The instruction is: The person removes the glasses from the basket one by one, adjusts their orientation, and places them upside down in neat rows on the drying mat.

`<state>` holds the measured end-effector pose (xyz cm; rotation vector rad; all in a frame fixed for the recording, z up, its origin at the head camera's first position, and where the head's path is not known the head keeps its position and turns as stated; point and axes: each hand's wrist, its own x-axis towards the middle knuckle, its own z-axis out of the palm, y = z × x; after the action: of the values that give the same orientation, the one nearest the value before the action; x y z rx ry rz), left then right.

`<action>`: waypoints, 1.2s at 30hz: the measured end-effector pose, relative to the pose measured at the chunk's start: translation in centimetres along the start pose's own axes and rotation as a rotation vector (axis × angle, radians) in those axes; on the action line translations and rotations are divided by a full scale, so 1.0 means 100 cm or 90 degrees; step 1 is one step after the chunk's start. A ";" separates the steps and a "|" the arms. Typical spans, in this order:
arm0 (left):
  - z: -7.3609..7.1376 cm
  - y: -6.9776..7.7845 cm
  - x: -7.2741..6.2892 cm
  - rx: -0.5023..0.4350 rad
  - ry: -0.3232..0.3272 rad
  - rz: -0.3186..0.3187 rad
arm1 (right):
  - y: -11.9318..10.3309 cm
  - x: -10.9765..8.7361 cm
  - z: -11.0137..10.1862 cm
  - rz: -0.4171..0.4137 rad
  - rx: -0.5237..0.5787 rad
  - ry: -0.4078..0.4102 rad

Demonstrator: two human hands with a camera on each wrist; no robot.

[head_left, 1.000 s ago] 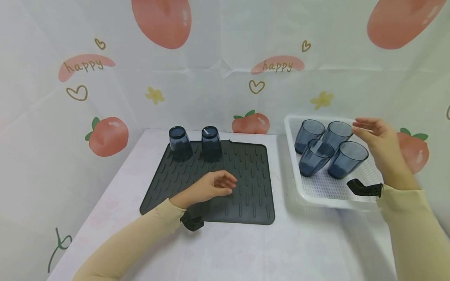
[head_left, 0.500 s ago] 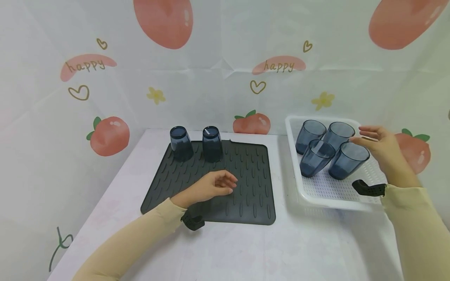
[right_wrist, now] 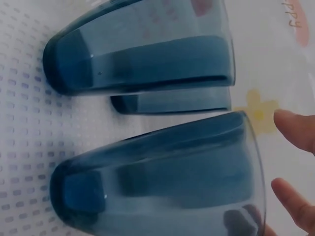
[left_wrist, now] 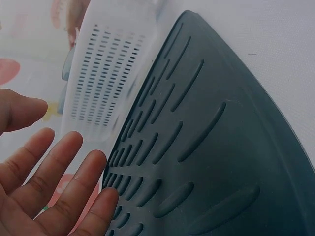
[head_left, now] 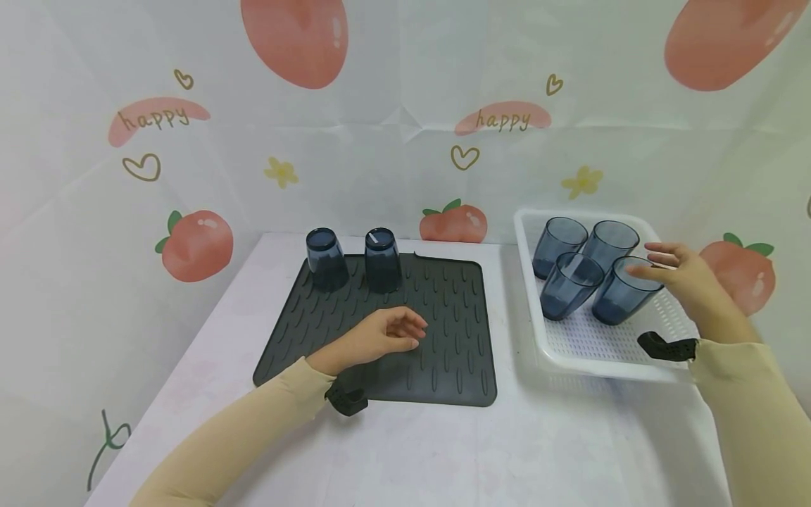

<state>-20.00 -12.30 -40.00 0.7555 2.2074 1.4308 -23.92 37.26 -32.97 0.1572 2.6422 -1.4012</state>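
Several blue-tinted drinking glasses stand tilted, mouths up, in a white perforated basket (head_left: 608, 367) on the right. My right hand (head_left: 697, 285) is at the front right glass (head_left: 616, 299), its thumb over the mouth and other fingers toward the far right side. In the right wrist view the thumb (right_wrist: 298, 129) and a fingertip appear apart from that glass's rim, with other fingers partly behind the glass; contact cannot be told. Above the dark ribbed mat (head_left: 453, 370), my left hand (head_left: 380, 336) hovers with relaxed fingers, holding nothing.
Two more blue glasses, a left one (head_left: 327, 267) and a right one (head_left: 383, 267), stand upside down along the mat's back edge. A white printed cloth (head_left: 380, 169) hangs behind the table. The basket's raised wall faces the mat.
My right hand first shifted slightly right, then came down and forward, bringing its thumb over the front right glass. The left hand and the glasses stay put.
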 end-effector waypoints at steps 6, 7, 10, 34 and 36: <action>0.000 0.000 0.000 0.006 0.002 -0.004 | 0.003 0.001 -0.001 0.002 -0.020 -0.037; 0.000 0.000 0.000 0.007 0.002 -0.005 | 0.004 0.001 0.000 0.005 -0.026 -0.042; 0.000 0.000 0.000 0.009 0.003 -0.005 | 0.004 0.001 0.000 0.004 -0.041 -0.064; -0.001 0.002 0.000 0.003 0.001 -0.008 | 0.020 0.013 0.000 -0.041 -0.086 -0.101; -0.001 0.002 0.000 0.005 0.001 -0.010 | 0.020 0.013 0.001 -0.048 -0.096 -0.098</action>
<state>-19.99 -12.29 -39.77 0.7386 2.2166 1.4154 -24.86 38.34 -34.90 -0.0649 2.6352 -1.1760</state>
